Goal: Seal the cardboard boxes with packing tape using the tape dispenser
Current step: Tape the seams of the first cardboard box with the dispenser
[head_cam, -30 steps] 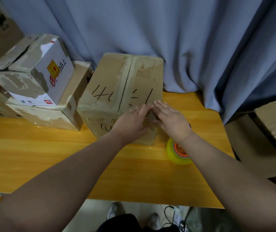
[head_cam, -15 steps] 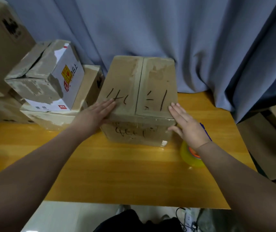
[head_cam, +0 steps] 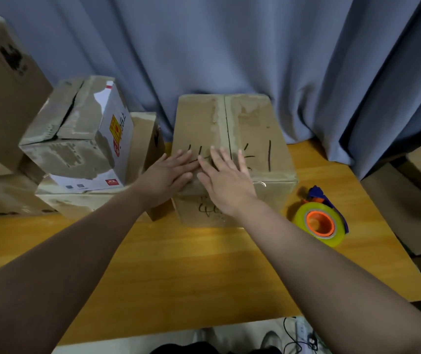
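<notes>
Two hands lie flat on the brown box (head_cam: 252,123), the left hand (head_cam: 168,175) and the right hand (head_cam: 227,182) side by side, fingers straight and a little spread, pressing the lid near its front edge, mostly left of the middle seam. Neither holds anything. The tape dispenser (head_cam: 320,222) sits on the table (head_cam: 178,264) to the right of the box, near it but not touching, on its side with its yellowish roll and orange hub facing up. From where I stand, the main worry is the push itself. If the strip over the seam has not stuck well, weight on one flap could dip it and lift the tape; I can only make out a small shine at the front edge. A forward shove would also slide the box back into the curtain (head_cam: 255,47) right behind it. To the left of the box there is almost no gap: a flat carton (head_cam: 76,200) sits hard by, with a white printed box (head_cam: 84,139) sitting askew on top that a sideways nudge might tip. To the right, the table's edge is close beyond the dispenser, so a careless elbow could sweep it off. The best room is the bare wood in front of the box.
</notes>
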